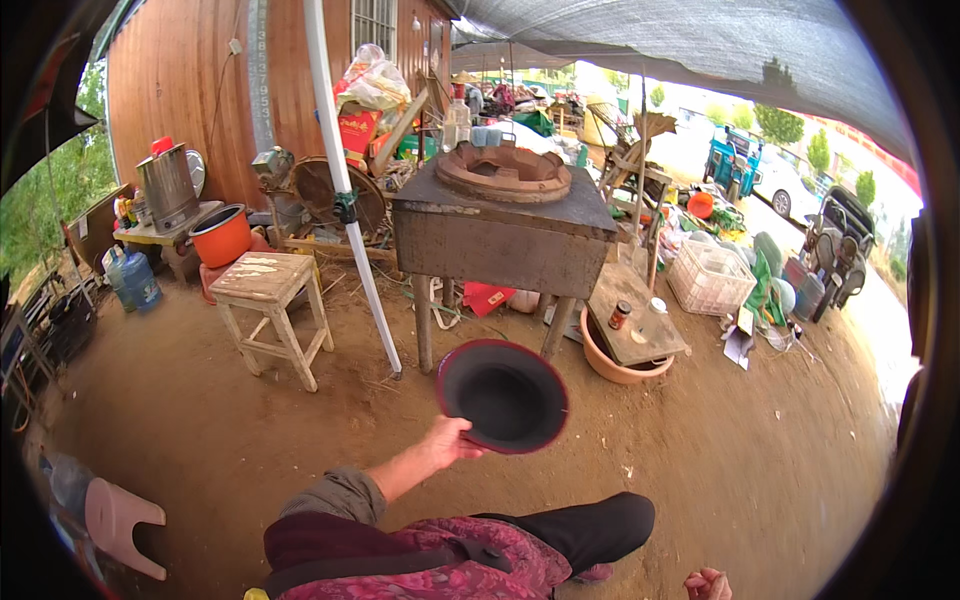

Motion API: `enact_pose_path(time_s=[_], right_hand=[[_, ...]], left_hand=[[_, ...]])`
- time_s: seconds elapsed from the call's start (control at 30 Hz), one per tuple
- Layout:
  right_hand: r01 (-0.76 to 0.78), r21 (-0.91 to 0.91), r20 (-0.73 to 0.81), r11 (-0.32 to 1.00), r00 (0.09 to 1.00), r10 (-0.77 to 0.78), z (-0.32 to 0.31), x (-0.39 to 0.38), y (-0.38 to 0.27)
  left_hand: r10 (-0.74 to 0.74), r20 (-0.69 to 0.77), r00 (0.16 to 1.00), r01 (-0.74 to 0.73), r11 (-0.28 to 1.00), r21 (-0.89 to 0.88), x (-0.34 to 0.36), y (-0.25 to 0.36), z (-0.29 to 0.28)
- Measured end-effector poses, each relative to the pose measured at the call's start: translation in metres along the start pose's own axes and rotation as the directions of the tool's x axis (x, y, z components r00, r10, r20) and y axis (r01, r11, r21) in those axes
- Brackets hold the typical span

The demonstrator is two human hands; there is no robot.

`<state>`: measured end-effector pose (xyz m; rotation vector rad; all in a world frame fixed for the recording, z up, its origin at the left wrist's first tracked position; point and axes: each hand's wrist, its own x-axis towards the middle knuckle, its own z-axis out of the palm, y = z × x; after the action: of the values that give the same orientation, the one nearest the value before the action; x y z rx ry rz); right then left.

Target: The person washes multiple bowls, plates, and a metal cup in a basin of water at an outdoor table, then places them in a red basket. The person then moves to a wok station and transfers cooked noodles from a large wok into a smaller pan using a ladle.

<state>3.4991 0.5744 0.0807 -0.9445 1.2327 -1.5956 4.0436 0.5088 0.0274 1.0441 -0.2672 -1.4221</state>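
Note:
My left hand [448,440] grips the near-left rim of a round black basin with a red edge [505,395], held out over the dirt ground. The basin appears to have nothing in it. In front of it stands a dark metal stove [500,243] on legs, with a rusty round burner ring [505,185] on top. My right hand [707,583] is low at the lower right, partly cut off by the image edge, fingers curled; whether they hold anything is hidden.
A wooden stool [265,275], an orange pot [218,245] and a white pole [365,290] stand left. A tan tub [615,370] under a board, a white crate [705,280] and piled clutter are right. A pink plastic stool [110,525] is near left.

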Motion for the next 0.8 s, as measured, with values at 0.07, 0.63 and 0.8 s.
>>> enact_pose_path(time_s=[0.07,0.63,0.8], right_hand=[[0.026,-0.002,0.048,1.000,0.999,-0.026,0.003,0.004,0.001],[-0.266,-0.379,0.160,0.886,0.925,0.346,0.147,0.098,0.019],[-0.276,-0.522,0.188,0.807,0.886,0.424,0.233,0.131,0.028]], left_hand=[[0.086,-0.199,0.976,-0.092,0.995,-0.024,0.000,0.014,-0.031],[0.727,-0.524,-0.443,0.248,0.661,0.708,-0.041,0.290,-0.297],[0.958,0.033,-0.284,0.884,0.248,0.396,0.032,0.372,-0.347]])
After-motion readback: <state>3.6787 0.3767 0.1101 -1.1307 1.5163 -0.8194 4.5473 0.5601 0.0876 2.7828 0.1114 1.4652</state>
